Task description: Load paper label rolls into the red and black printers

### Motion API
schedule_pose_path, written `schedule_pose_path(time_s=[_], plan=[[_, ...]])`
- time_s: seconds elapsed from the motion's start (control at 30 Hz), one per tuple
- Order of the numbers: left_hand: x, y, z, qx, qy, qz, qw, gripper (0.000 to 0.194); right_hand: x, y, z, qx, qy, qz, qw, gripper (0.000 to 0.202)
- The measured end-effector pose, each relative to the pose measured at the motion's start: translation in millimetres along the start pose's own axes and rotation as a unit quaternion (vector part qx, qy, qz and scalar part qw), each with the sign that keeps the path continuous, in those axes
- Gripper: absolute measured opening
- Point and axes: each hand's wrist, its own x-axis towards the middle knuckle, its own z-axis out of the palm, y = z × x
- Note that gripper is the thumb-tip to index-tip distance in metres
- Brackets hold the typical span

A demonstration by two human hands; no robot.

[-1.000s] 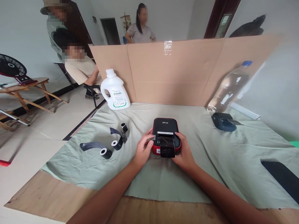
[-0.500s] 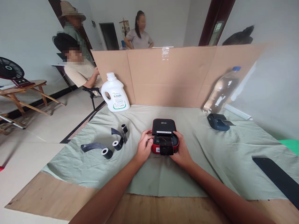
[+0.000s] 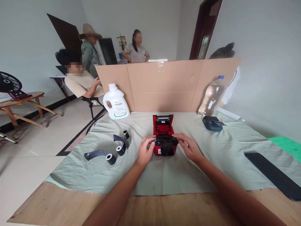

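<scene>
A small red and black printer [image 3: 174, 150] stands in front of me on the cloth, its lid [image 3: 163, 121] raised at the back. A strip of black paper [image 3: 167, 147] hangs over its front. My left hand [image 3: 146, 148] grips the printer's left edge, with the thumb at the front and fingers on top. At the right edge is my right hand [image 3: 188, 146], open, its fingers stretched toward the printer and the fingertips at its rim. Several black paper rolls [image 3: 110, 158] lie to the left, some with loose ends unrolled.
A white detergent bottle [image 3: 117, 103] and a clear plastic bottle [image 3: 210, 99] stand before a cardboard screen [image 3: 164, 84]. A dark blue device [image 3: 211, 124] and a black phone-like slab [image 3: 272, 174] lie to the right. Several people are behind the screen and beside it.
The printer's lid has swung up and back, showing its red inside. My right hand has loosened from the printer's side, its fingers now straighter. The view has tilted up slightly.
</scene>
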Motion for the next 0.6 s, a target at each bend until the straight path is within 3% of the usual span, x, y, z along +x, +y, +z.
schedule_pose_path(time_s=[0.1,0.2,0.27,0.4,0.47,0.6], plan=[[1,1,0.2,0.003,0.003,-0.001,1.0,0.021,34,-2,-7,-0.043,-0.018,0.058,0.997,0.034],[2,0,0.0,0.004,0.0,-0.003,1.0,0.022,80,-1,-2,-0.127,-0.149,0.081,0.977,0.032],[1,-1,-0.4,0.005,-0.002,-0.009,1.0,0.022,110,-2,6,-0.179,-0.269,0.089,0.942,0.028],[0,-4,-1.1,0.007,-0.006,-0.009,1.0,0.022,147,-8,31,-0.254,-0.472,0.15,0.831,0.023],[0,-4,-1.3,0.004,-0.011,-0.012,1.0,0.023,153,-12,44,-0.284,-0.508,0.161,0.797,0.019],[0,-1,-1.7,-0.003,-0.019,-0.018,1.0,0.024,155,-16,54,-0.309,-0.509,0.151,0.789,0.011]])
